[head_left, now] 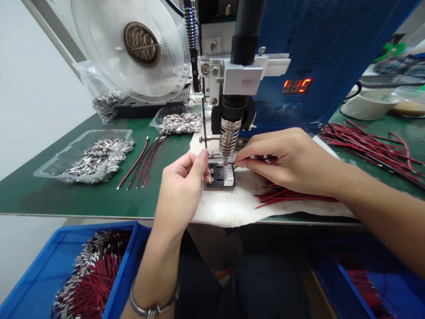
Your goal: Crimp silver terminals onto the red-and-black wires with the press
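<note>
My left hand [186, 179] is at the left side of a small black jig [217, 181] with a bright metal block [229, 175]. Its thumb and forefinger are pinched together; anything between them is too small to make out. From the right, my right hand [285, 161] pinches a thin wire at the block, mostly hidden by the fingers. Directly above the jig is the spring-wrapped tip of a soldering head [229, 137]. Red and black wires [285, 196] lie beneath my right hand on a white cloth [219, 210].
Clear trays of metal parts [99, 159] stand left, beside several wires with metal ends [144, 164]. A blue bin [134, 239] holds finished-looking wires at lower left. The blue machine [299, 44] with a lit display rises behind. More wires [372, 150] are piled at right.
</note>
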`<state>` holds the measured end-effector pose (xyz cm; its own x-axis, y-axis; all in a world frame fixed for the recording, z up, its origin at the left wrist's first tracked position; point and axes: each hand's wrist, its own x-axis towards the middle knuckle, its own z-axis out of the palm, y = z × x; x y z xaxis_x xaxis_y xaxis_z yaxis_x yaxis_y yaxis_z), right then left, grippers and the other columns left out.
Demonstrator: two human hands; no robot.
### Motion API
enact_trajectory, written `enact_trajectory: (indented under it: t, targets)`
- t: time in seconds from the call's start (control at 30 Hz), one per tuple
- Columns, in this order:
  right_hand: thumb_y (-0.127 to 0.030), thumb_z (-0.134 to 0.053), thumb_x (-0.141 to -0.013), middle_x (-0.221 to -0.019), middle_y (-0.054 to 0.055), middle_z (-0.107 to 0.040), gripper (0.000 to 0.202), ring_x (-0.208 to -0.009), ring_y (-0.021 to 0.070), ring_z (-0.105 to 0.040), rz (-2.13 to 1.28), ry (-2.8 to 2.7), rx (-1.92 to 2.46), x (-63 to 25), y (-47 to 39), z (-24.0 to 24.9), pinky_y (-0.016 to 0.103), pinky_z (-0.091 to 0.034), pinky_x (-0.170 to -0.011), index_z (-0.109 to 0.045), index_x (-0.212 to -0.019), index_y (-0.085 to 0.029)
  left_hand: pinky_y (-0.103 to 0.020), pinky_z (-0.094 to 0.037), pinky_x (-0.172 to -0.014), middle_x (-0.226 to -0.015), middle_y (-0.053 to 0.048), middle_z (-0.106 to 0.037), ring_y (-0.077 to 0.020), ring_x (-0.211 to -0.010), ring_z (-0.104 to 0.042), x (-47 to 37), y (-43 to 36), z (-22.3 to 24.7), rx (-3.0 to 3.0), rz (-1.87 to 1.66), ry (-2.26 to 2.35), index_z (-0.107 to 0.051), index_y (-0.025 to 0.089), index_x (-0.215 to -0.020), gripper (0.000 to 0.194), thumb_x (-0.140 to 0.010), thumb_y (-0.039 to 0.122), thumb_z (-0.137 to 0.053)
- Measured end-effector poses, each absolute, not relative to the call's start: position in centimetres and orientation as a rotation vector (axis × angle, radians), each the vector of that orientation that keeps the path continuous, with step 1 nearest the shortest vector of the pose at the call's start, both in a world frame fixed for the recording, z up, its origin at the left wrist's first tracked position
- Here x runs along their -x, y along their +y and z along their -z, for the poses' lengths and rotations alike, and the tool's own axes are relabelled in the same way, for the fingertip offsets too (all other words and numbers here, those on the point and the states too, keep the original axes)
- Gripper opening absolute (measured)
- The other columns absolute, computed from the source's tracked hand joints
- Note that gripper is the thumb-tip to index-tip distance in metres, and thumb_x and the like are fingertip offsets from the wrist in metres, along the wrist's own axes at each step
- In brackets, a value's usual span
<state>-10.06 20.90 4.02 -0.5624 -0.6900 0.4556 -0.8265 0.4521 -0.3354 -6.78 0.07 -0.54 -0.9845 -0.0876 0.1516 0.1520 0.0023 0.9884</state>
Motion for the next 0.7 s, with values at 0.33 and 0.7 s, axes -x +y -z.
enact_trajectory:
  t: [0.33, 0.7]
  targets:
    - [-0.016, -0.059, -0.094, -0.081, 0.005, -0.073, 0.016, -0.067, 0.0151, -0.063, -0.763, -2.435, -1.317, 10.04, 20.79, -3.99, 0.029, -0.048, -0.064, -0.074, -0.092, -0.016, -0.027, -0.027, -0.050, -0.055, 0.002, -0.048, -0.0078, -0.047, -0.030, 6.69, 0.05, 0.53, 0.070, 2.100, -2.099, -0.058, 0.017, -0.064, 0.040, -0.091, 0.045, -0.066]
    - [-0.016, -0.059, -0.094, -0.079, 0.004, -0.072, 0.016, -0.065, 0.0149, -0.062, -0.758, -2.420, -1.313, 10.05, 20.85, -3.92, 0.029, -0.048, -0.063, -0.074, -0.091, -0.017, -0.027, -0.028, -0.050, -0.056, 0.002, -0.050, -0.0081, -0.047, -0.031, 6.71, 0.03, 0.59, 0.065, 2.095, -2.101, -0.059, 0.018, -0.064, 0.039, -0.090, 0.046, -0.066]
